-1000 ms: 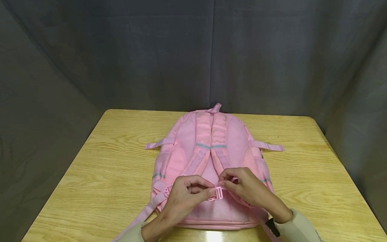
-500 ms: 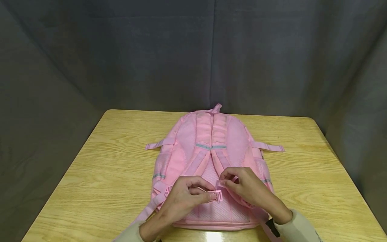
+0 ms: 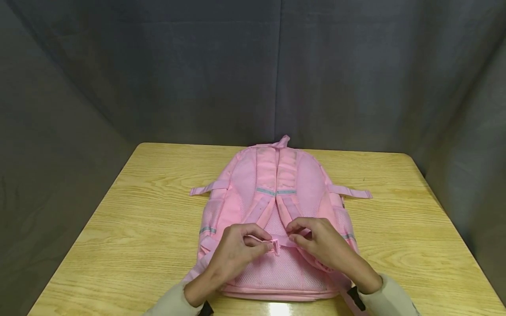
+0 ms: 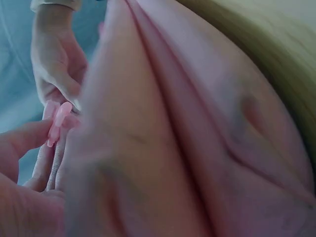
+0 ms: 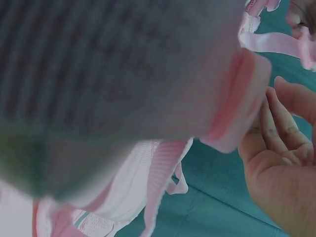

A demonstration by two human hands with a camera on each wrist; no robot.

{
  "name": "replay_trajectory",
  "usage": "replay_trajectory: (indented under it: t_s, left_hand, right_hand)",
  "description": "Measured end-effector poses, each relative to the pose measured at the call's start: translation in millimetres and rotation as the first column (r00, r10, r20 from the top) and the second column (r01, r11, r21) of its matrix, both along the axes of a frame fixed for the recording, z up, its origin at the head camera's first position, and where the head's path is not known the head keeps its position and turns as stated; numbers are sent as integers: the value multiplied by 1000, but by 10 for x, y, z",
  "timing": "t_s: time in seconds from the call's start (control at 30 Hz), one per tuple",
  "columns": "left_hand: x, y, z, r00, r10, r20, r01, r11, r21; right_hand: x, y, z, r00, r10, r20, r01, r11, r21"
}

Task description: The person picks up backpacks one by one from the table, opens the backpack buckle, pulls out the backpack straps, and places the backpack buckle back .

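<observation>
A pink backpack [image 3: 272, 272] lies on the table with its shoulder straps facing up. Over its lower back panel, my left hand [image 3: 237, 250] pinches a small pink plastic buckle [image 3: 275, 247] between thumb and fingers. From the buckle a pink webbing strap [image 3: 283, 241] runs to the fingertips of my right hand [image 3: 322, 241], which pinch it. In the left wrist view the buckle [image 4: 59, 121] is held at the thumb tip, partly behind the bag's blurred edge. Thumb and fingers of the right hand [image 5: 281, 153] come close together in its wrist view.
The wooden table [image 3: 130, 228] shows around the bag, with a dark curtain [image 3: 217, 79] hanging behind it. Side straps stick out left [image 3: 207, 188] and right [image 3: 349, 191]. A carry loop [image 3: 282, 141] stands at the bag's top.
The buckle has shifted slightly left and turned in my left hand, which moved a little up. More strap now shows between the hands, drawn straighter. My right hand has barely moved.
</observation>
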State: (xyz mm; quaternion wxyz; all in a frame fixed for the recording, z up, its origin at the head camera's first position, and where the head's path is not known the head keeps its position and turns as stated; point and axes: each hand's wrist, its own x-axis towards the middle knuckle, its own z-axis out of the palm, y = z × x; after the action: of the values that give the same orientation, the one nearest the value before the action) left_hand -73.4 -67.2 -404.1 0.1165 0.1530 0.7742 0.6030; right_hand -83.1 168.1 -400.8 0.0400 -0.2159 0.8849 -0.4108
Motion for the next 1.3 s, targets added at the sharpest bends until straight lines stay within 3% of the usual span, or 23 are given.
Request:
replay_trajectory:
  t_s: [0.3,0.5,0.63,0.8,0.93,1.1,1.3]
  left_hand:
    - [-46,-18,-100,992,23,-123,-35,995,-97]
    - [-36,-14,-154,975,11,-220,-52,982,-183]
    - [-29,-14,-187,940,-30,-340,-73,955,-287]
    - [-20,-19,-196,867,-127,-482,-104,899,-424]
    - [-5,-18,-187,812,-171,-559,-148,865,-480]
    - [16,-29,-176,777,-157,-610,-214,846,-489]
    - [12,-66,-148,748,-109,-654,-277,845,-458]
  right_hand:
    - [7,5,-19,999,32,-13,-32,999,12]
    - [28,-4,-59,996,28,-89,-22,998,64]
    - [30,-6,-90,987,29,-157,-12,994,111]
    - [29,-3,-96,979,39,-200,-8,988,152]
    - [32,-12,-94,967,55,-249,-10,984,178]
    - [30,-35,-100,948,67,-311,-2,979,205]
    - [39,-39,-79,943,61,-327,12,976,219]
